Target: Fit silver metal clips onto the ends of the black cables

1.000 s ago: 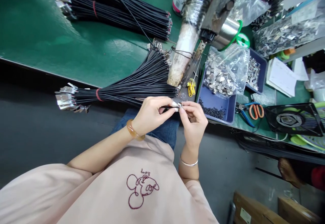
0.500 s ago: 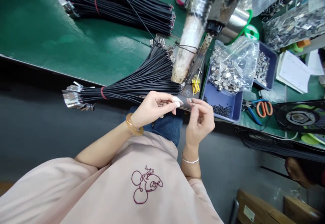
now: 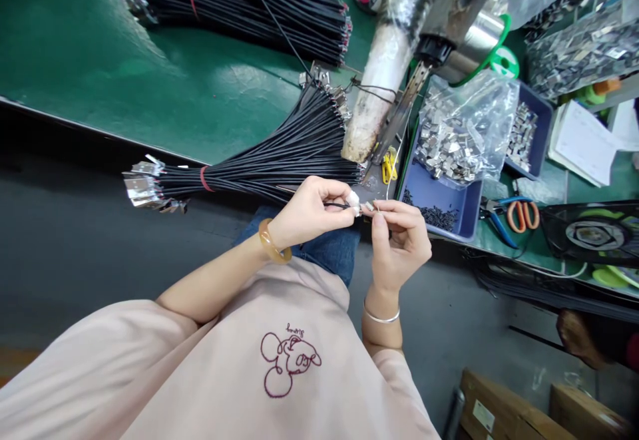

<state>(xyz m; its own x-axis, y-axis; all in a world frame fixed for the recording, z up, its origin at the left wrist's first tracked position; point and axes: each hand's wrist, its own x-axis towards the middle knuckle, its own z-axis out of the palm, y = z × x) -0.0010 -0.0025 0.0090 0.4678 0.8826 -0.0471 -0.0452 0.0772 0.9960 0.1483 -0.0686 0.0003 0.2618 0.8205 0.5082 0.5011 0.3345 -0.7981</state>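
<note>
My left hand (image 3: 309, 212) pinches the end of one thin black cable (image 3: 335, 206) drawn from the bundle of black cables (image 3: 269, 164) that lies over the table edge, tied with a red band. My right hand (image 3: 399, 237) is closed in a pinch on a small metal piece (image 3: 368, 207) held against that cable end. Both hands meet over my lap, just in front of the soldering stand (image 3: 382, 90). A blue tray (image 3: 433, 195) holding a bag of small metal shells (image 3: 456, 135) sits right of my hands.
A second bundle of black cables (image 3: 249, 4) lies at the back of the green table (image 3: 100, 74). Orange-handled scissors (image 3: 519, 214) and a fan (image 3: 584, 233) are at the right. More bags of metal parts (image 3: 579, 54) are at the far right. Cardboard boxes (image 3: 504, 407) stand on the floor.
My hands parted slightly half a second ago and have come together again, fingertips meeting at the cable end. The view has shifted a little left.
</note>
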